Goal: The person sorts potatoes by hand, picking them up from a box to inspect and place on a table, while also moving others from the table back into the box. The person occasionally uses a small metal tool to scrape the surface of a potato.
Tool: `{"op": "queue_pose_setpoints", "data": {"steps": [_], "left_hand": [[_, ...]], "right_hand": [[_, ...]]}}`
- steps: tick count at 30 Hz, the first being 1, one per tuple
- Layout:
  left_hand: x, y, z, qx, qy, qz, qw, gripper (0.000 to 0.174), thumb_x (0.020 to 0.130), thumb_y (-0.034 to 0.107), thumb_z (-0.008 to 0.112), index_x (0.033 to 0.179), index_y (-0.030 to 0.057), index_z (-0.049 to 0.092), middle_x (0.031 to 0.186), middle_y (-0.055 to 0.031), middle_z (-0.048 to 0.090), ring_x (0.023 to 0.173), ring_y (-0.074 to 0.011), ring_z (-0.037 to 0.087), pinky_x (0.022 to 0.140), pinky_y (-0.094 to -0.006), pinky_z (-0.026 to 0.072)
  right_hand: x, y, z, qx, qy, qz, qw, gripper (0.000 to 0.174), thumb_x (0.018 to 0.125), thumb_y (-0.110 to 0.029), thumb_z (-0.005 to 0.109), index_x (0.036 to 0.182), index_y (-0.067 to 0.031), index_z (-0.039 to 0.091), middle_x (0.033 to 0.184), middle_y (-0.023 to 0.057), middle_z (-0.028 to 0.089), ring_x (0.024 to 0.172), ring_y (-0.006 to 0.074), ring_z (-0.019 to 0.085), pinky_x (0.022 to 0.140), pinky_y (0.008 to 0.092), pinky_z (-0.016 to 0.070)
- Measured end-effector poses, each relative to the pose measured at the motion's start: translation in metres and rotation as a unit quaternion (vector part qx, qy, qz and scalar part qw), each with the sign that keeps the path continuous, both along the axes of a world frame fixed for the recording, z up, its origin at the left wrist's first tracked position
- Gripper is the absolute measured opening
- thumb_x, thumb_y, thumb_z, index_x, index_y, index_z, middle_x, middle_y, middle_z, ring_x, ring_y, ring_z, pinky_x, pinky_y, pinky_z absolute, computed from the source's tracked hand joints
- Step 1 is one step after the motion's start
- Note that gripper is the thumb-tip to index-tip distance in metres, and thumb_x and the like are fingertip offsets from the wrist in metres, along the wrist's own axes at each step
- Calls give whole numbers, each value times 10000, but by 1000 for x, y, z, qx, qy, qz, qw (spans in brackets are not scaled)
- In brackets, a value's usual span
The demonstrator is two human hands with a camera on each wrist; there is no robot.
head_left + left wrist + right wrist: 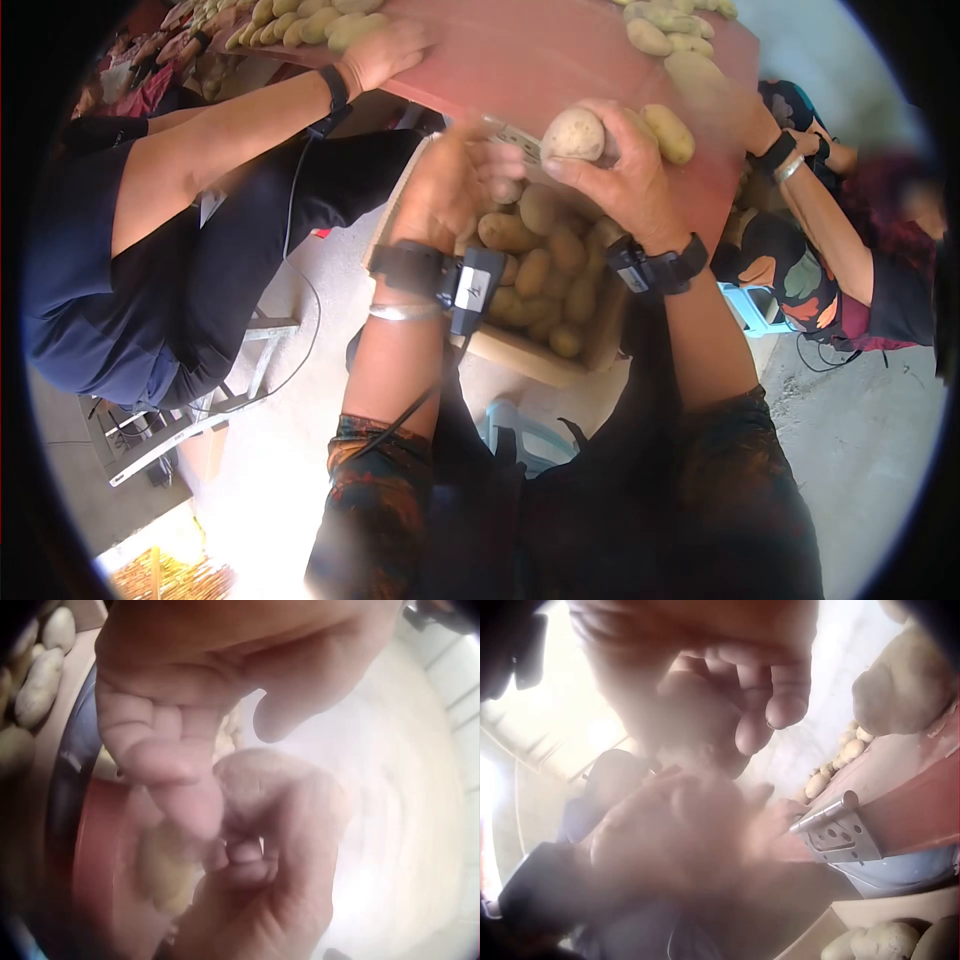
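Observation:
A round, pale potato [573, 135] is gripped between the thumb and fingers of my right hand [640, 185], above the front edge of the red table. Close to its left, my left hand [450, 190] holds nothing, its fingers relaxed and blurred. The left wrist view shows the loosely bent fingers of that left hand [202, 697] beside the potato [255, 776]. Seen from the right wrist, the potato [701, 720] is partly covered by the right hand's fingers. Below both hands stands a cardboard box [525, 365] holding many potatoes [535, 270].
Another potato [668, 135] lies on the red table [520, 60] just right of my right hand. Potato piles [310, 22] lie along the far side. One person's arm [230, 140] reaches in from the left, another's [830, 220] from the right. A metal hinge [840, 832] sits at the table edge.

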State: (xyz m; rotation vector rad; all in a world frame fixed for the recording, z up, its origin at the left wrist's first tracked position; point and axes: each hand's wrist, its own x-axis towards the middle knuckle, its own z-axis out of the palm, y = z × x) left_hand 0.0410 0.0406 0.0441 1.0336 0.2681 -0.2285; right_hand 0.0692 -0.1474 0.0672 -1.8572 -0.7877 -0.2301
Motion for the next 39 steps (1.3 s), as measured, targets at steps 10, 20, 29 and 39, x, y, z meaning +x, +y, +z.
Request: {"op": "queue_pose_setpoints", "data": {"steps": [10, 20, 29, 39], "left_hand": [[-11, 37, -7, -77, -16, 102, 992, 494, 904, 368, 457, 1168, -46, 408, 936, -137, 574, 818, -222, 570, 704, -318, 448], [-15, 28, -1, -62, -5, 98, 993, 492, 888, 354, 499, 1181, -31, 413, 960, -137, 564, 838, -216, 558, 695, -301, 456], [-13, 14, -2, -55, -18, 76, 995, 354, 874, 305, 514, 1057, 4, 494, 895, -112, 586, 787, -193, 573, 675, -284, 447], [-13, -6, -1, -26, -38, -26, 999, 290, 883, 225, 545, 1079, 16, 503, 892, -89, 608, 767, -172, 624, 627, -251, 503]], "right_hand": [[-13, 4, -23, -149, 94, 36, 984, 431, 677, -255, 710, 984, 11, 565, 847, 178, 618, 762, 307, 609, 687, 367, 477], [13, -28, -13, -179, -242, -222, 927, 310, 645, -84, 688, 934, -62, 578, 821, 91, 534, 806, 287, 521, 663, 366, 438], [18, -30, -25, -330, -159, -232, 901, 520, 609, -73, 719, 1089, -55, 519, 939, 122, 522, 956, 311, 482, 791, 411, 428], [9, -15, -4, 130, 295, 73, 944, 560, 738, -15, 639, 1244, 12, 401, 1187, 122, 501, 1082, 188, 494, 922, 314, 403]]}}
